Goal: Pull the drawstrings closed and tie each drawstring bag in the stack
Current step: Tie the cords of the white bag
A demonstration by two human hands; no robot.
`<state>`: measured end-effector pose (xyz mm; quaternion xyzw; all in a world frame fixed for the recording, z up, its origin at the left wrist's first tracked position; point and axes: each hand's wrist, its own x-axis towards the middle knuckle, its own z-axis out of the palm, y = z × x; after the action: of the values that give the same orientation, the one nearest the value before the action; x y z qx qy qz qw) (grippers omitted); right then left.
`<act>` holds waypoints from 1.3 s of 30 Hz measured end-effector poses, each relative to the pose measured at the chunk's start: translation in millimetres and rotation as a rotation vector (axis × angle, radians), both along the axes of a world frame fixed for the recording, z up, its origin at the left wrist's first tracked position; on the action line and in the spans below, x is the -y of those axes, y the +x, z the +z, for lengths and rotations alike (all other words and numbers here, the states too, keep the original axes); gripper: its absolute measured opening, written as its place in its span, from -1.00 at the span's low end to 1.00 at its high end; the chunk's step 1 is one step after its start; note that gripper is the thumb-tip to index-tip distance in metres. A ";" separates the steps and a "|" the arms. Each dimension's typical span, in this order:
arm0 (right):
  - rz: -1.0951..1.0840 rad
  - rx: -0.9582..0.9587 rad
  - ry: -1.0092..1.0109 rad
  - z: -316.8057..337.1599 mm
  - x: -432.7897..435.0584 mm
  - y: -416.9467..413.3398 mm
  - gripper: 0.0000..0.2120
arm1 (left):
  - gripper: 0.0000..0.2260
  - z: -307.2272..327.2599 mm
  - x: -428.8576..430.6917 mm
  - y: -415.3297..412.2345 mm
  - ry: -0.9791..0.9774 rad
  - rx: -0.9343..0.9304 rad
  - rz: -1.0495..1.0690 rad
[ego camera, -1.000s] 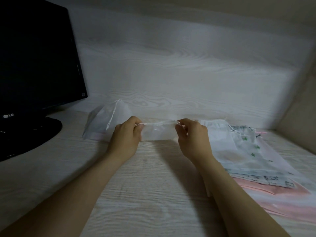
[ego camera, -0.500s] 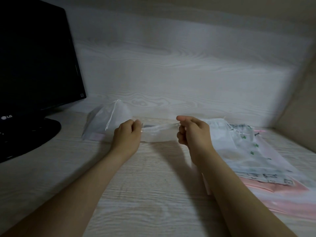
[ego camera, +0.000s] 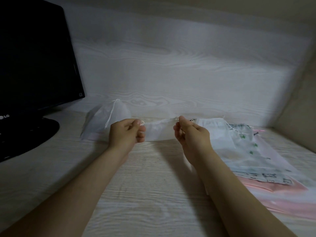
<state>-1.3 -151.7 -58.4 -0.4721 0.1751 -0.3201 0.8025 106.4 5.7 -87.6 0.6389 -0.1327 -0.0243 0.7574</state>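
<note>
Drawstring bag [ego camera: 158,132], thin white semi-sheer fabric w/ a puckered top hem, is being held stretched btwn both hands, centre of the desk, hem running hand to hand. Whether its lower edge is touching the top can't be told.

Desk [ego camera: 136,194] is being seen as a pale, whitewashed wood-grain surface; the back panel [ego camera: 171,65] is being shown in the same grain, w/ a plain beige side wall at R. Lighting is dim. Monitor [ego camera: 34,57], black, glossy, is being carried on a round black foot at far L.

Stack [ego camera: 253,151] of flat bags is being fanned out on the desk at R: white on top, then green-star print, grey print, pink underneath, loose cords at the top edges. Tied bag [ego camera: 106,117], white & puffed to a rounded point, is being left behind the L hand, cord hanging down its front.

L hand [ego camera: 125,132] is being kept curled, thumb & forefinger pinching the drawstring [ego camera: 142,123] at the bag's L corner. R hand [ego camera: 191,135] is likewise being curled, fingertips pinching the cord at the R corner. Both hands are being held apart, just above the desk.
</note>
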 end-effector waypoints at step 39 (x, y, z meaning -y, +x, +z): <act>-0.220 -0.579 -1.604 -21.2 12.2 1.5 -0.79 | -0.59 2.3 -27.9 7.1 1.037 0.812 0.184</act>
<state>0.2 -163.9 -79.6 -0.9400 0.1384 -0.2901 0.1144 113.5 33.6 -85.3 0.8877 -0.3236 0.2223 0.2407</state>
